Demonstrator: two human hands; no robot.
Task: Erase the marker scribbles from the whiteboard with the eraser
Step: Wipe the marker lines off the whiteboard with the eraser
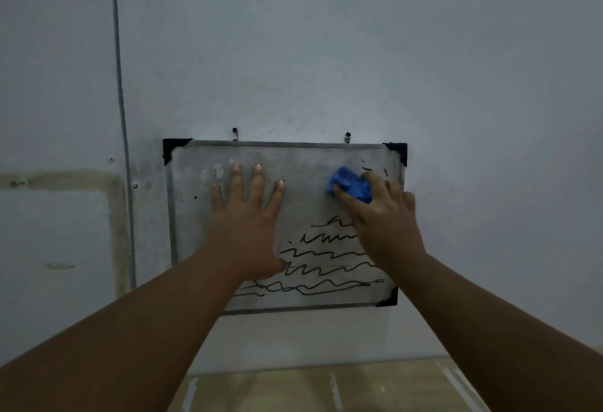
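Note:
A small whiteboard (306,163) with a metal frame and black corner caps hangs on the wall. Black wavy marker scribbles (326,258) cover its lower right half, and a few short marks (367,168) sit near the top right. My right hand (381,215) grips a blue eraser (350,184) and holds it against the upper right of the board. My left hand (246,215) presses flat on the board's left middle, fingers straight and spread. The upper left of the board looks smudged grey.
Two hooks (234,130) in the pale wall carry the board. A thin conduit (122,117) runs down the wall left of it. A wooden surface (326,385) lies below, near the bottom edge of the view.

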